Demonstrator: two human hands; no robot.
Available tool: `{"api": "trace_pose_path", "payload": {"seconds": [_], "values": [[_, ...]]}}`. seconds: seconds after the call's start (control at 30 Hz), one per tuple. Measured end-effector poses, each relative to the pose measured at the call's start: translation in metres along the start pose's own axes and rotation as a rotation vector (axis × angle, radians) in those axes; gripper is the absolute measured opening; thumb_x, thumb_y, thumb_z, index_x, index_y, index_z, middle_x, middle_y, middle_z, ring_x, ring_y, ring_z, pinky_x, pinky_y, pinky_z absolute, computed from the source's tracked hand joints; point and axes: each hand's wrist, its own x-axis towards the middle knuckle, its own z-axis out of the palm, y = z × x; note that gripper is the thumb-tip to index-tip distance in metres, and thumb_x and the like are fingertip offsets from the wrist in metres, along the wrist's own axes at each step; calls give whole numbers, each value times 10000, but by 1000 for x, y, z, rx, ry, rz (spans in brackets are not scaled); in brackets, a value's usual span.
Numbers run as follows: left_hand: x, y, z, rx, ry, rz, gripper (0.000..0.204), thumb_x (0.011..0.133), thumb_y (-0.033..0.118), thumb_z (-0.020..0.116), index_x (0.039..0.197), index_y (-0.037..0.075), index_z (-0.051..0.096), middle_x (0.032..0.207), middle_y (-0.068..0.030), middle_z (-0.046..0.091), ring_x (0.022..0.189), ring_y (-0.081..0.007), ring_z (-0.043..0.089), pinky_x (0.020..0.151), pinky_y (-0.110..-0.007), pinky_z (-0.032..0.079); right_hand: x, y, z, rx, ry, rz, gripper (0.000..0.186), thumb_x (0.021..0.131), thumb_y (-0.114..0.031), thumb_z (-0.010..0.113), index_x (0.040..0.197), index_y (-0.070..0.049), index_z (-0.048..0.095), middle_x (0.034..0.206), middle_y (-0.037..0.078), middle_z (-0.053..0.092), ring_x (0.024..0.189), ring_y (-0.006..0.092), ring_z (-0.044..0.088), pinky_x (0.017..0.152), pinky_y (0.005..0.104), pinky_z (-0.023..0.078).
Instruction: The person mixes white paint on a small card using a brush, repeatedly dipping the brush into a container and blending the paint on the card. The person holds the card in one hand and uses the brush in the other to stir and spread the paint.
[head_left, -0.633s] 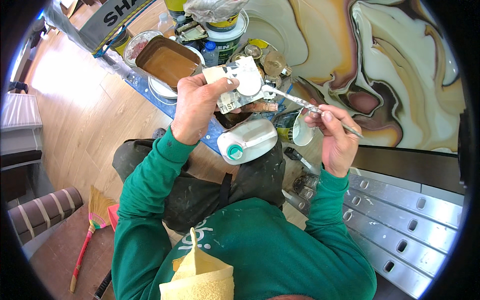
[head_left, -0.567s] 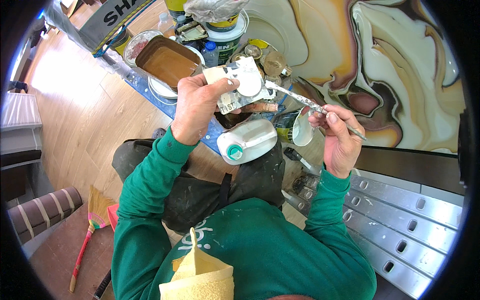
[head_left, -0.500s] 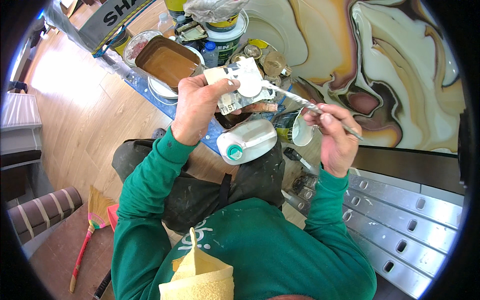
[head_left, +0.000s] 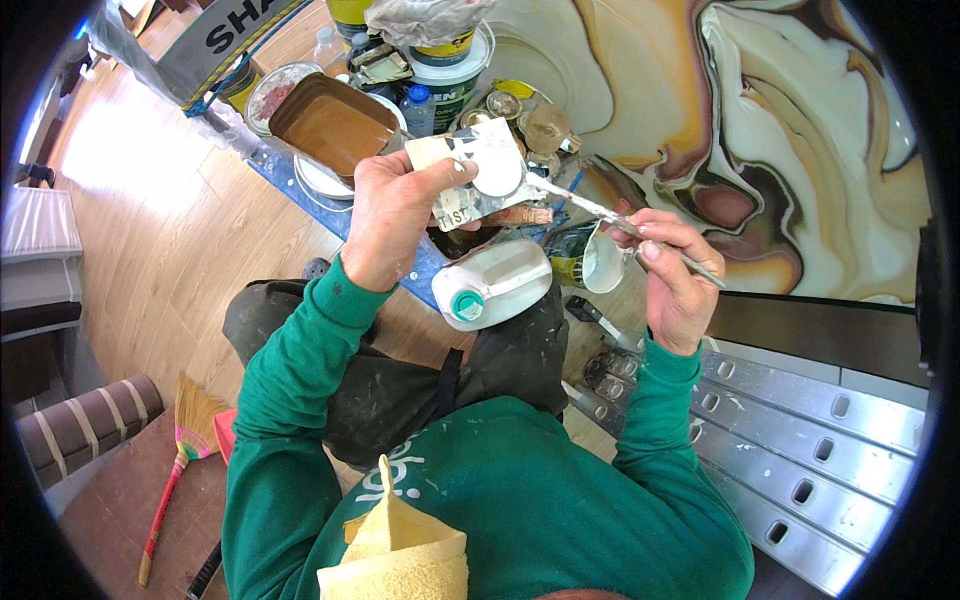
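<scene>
My left hand (head_left: 395,200) pinches a flat piece of card (head_left: 460,205) with a round patch of white paint at its right part, thumb on top. In my right hand (head_left: 678,265) is a thin paintbrush (head_left: 600,210), its shaft smeared with paint. The brush's white-coated tip lies at the card's right edge, close to the white patch; whether it touches cannot be made out. Below the card, a white plastic jug (head_left: 510,285) with a green cap stands by my knees. A tin with white inside (head_left: 603,265) is just left of my right hand.
Beyond my left hand stand a tray of brown paint (head_left: 335,125), a bottle with a blue cap (head_left: 419,108), buckets (head_left: 450,75) and small open tins (head_left: 545,128). A glossy marbled panel (head_left: 650,80) fills the upper right. Metal planking (head_left: 800,450) lies lower right, a broom (head_left: 180,455) lower left.
My right hand has moved slightly down, and the brush tip has shifted a little lower along the card's right edge. My left hand and the card stay almost in place.
</scene>
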Motion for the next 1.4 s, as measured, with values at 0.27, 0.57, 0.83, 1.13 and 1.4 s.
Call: {"api": "trace_pose_path", "payload": {"seconds": [0.27,0.57,0.83,1.13,1.4], "values": [[0,-2,1,8,2,7,263,829,57,686,1015,-117,618,904,-170,696,725,-217,701,571,-335,601,1,6,11,-43,-1,24,156,806,57,614,941,78,689,956,177,670,857,261,681,812,361,550],[3,-14,3,102,-18,17,226,808,57,692,972,-96,672,870,-145,714,682,-176,683,568,-292,564,18,-27,26,-427,-55,-64,130,817,5,672,936,47,704,817,103,700,724,145,662,660,256,509],[3,-23,1,206,5,42,212,799,50,688,966,-79,702,859,-110,719,682,-137,663,633,-259,532,31,-33,46,-811,-222,-157,109,849,-35,670,910,52,694,772,85,690,677,125,640,632,251,500],[9,-25,-1,193,-7,-5,199,779,41,697,927,-91,709,802,-111,710,632,-122,641,558,-262,521,49,-31,39,-419,-121,162,114,854,-81,659,863,25,701,680,42,663,626,68,590,563,225,455],[11,-25,-1,216,-27,-17,206,793,38,683,948,-98,689,841,-133,709,634,-157,661,533,-287,557,45,-28,37,-320,-238,199,131,897,-49,637,913,71,686,782,106,685,703,147,657,650,266,554]]}}
